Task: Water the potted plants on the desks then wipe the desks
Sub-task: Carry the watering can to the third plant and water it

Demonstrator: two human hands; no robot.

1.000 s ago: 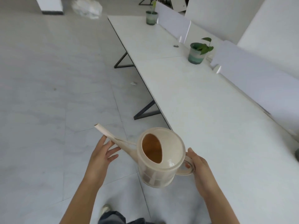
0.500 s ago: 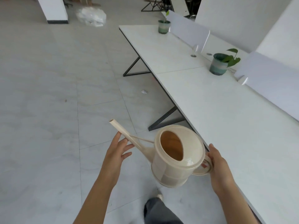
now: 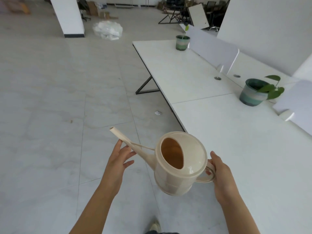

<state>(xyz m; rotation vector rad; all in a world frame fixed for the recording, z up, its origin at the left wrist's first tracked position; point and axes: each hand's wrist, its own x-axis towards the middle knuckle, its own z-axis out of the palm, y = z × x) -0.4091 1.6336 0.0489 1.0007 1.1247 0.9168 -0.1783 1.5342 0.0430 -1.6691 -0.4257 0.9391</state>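
I hold a cream watering can [image 3: 177, 178] in front of me, above the floor by the desk's edge. My right hand [image 3: 221, 176] grips its handle. My left hand [image 3: 118, 161] is under the long spout with straight fingers touching it. The spout points up and to the left. A green striped pot with a leafy plant [image 3: 253, 93] stands on the near white desk [image 3: 228, 141] at the right. A second green pot with a thin sprout [image 3: 182, 42] stands on the far desk [image 3: 172, 68].
White divider panels [image 3: 214, 49] run along the back of the desks. Black angled desk legs [image 3: 146, 85] reach onto the tiled floor. A scrap of paper [image 3: 157, 113] lies on the floor, a plastic bundle [image 3: 108, 30] beside a white pillar [image 3: 67, 16].
The view has risen and swung left, so both pots now sit further right and lower. I walked forward along the desks. Both hands kept the same hold on the can.
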